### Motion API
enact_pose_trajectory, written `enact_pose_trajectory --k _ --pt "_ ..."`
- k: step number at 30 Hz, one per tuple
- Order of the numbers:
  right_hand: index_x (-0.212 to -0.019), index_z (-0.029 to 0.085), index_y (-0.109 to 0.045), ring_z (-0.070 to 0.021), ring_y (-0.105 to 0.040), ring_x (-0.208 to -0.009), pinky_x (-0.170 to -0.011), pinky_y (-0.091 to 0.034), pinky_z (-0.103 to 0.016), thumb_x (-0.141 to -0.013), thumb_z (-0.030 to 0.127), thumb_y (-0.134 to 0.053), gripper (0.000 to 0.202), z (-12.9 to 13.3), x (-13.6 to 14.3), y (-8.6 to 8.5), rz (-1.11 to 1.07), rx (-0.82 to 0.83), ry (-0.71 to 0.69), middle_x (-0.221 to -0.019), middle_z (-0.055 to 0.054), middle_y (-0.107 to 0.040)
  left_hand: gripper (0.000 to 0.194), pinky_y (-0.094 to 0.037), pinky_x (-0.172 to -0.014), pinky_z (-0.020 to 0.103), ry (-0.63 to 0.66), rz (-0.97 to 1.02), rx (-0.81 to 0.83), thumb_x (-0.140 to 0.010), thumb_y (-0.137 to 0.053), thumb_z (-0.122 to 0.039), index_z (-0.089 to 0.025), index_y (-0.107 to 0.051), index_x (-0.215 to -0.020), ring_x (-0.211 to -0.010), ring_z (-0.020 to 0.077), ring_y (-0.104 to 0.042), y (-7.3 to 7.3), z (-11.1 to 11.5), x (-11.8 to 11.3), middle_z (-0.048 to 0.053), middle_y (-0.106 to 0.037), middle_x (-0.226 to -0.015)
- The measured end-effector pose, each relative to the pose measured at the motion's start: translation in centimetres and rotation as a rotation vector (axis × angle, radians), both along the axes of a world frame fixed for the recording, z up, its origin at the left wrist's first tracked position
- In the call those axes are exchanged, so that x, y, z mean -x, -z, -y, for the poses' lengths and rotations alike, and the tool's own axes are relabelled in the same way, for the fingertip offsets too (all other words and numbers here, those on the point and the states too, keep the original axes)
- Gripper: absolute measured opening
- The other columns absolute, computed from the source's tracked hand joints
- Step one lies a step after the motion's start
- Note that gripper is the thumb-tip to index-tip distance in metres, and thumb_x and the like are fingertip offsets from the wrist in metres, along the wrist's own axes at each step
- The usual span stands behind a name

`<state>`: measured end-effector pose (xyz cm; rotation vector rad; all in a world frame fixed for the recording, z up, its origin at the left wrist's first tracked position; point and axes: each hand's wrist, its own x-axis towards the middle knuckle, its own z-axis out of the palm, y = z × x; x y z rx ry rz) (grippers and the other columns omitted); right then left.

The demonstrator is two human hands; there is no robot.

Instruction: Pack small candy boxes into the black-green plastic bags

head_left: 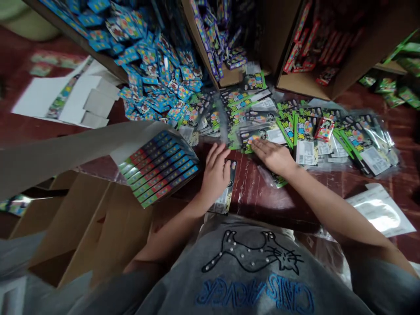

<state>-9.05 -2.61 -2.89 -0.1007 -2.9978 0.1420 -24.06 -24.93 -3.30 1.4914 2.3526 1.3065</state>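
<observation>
My left hand (pixel 215 173) rests over the near edge of the table with its fingers loosely bent and the thumb apart. Partly under it lies a black and pale printed packet (pixel 225 197). My right hand (pixel 273 156) lies with outstretched fingers on a black and green printed packet (pixel 252 136) in clear wrap, touching its front. Several similar packets (pixel 306 129) overlap in a row across the table, with one small red box (pixel 325 129) on top. Left of my left hand stands a white carton (pixel 154 170) with rows of blue, red, purple and green boxes.
Cardboard boxes at the back hold small blue boxes (pixel 157 65), purple boxes (pixel 223 39) and red boxes (pixel 337 46). Blue boxes spill onto the table. Flattened white card (pixel 70 96) lies at left, a white sheet (pixel 382 210) at right. Open brown cartons (pixel 82 218) stand lower left.
</observation>
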Motion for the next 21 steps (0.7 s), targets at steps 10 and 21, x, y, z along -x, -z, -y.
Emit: enact_pose_trajectory --k 10,21 --pt "-0.111 0.032 -0.077 -0.0216 -0.078 -0.121 -0.095 -0.072 -0.039 -0.095 0.016 -0.076 0.022 4.0 -7.1 -4.3 -0.677 0.119 -0.265 -0.122 0.001 -0.084 0.062 -0.064 -0.082 0.036 0.205 0.745 0.144 -0.098 -0.059 -0.078 -0.019 -0.071 -0.117 -0.099 0.0241 -0.078 -3.9 -7.6 3.3 0.012 -0.081 -0.114" --pt "-0.155 0.021 -0.057 -0.0234 -0.07 -0.136 -0.113 -0.062 -0.041 -0.108 0.011 -0.047 0.049 5.2 -7.2 -8.1 -0.593 0.255 0.178 -0.147 -0.013 -0.071 0.061 -0.055 -0.114 0.042 0.474 0.558 -0.13 -0.103 -0.058 -0.07 -0.02 -0.059 -0.138 -0.127 0.0272 -0.069 -4.1 -7.5 -7.2 0.011 -0.073 -0.134"
